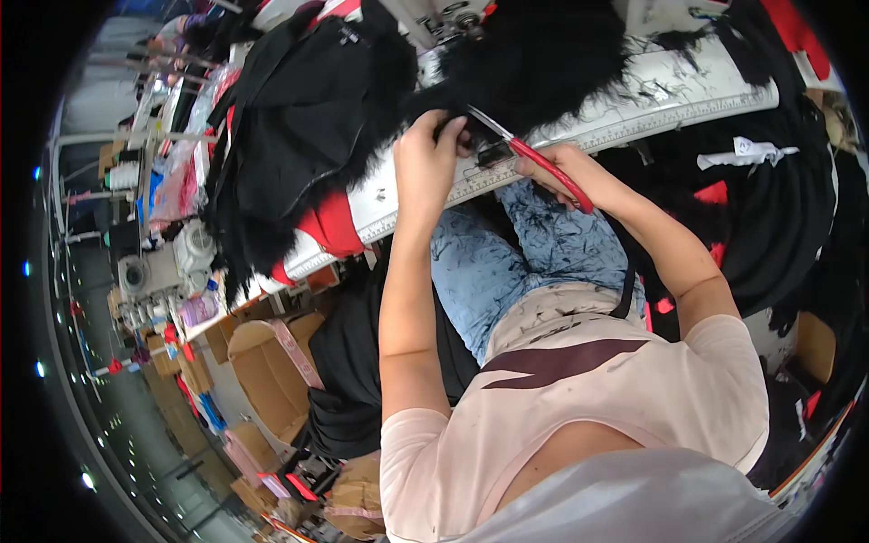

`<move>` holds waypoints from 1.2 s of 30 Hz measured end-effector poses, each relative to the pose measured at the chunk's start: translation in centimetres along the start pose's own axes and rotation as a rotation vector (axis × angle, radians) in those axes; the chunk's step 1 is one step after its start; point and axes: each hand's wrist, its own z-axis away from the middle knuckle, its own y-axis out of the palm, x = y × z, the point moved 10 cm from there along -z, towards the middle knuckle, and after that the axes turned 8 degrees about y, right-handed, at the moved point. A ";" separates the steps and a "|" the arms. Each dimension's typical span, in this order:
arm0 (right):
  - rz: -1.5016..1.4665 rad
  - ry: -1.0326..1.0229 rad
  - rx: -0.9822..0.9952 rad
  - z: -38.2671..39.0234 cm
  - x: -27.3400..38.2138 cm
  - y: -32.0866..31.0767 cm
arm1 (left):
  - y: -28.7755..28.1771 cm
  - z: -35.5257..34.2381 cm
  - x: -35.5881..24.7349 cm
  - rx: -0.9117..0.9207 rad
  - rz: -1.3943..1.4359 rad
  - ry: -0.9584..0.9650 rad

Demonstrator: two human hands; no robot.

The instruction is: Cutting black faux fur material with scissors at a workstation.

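Observation:
Red-handled scissors [540, 164] are gripped in my right hand [563, 170], over the front edge of the white sewing table [634, 109]. Their metal blades point up and to the left, toward black furry fabric [534, 63] lying on the tabletop. Left of the blade tips, my left hand [430, 149] is closed in a pinch at the lower edge of that black fabric. Its fingertips overlap the dark material, so how much they hold is hidden. Beside my left hand, a black garment piece with furry trim [308, 109] drapes over the table's left part.
Ruler markings run along the table's front edge, with black fluff scattered on top. A sewing machine base [453, 23] stands at the back. Red fabric [333, 226] hangs at the left edge. Cardboard boxes [267, 371] stand lower left; black cloth [760, 217] piles up at right.

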 end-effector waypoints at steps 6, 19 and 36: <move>-0.149 -0.012 0.111 -1.3 -1.2 -0.3 | -1.6 2.5 2.2 0.029 0.054 -0.042; 0.088 -0.004 0.179 -0.7 -3.3 -0.7 | -1.9 3.6 -4.0 -0.217 -1.121 0.416; 0.161 -0.128 0.079 4.0 -9.0 -2.9 | 12.7 -6.7 -6.8 0.022 -0.653 0.655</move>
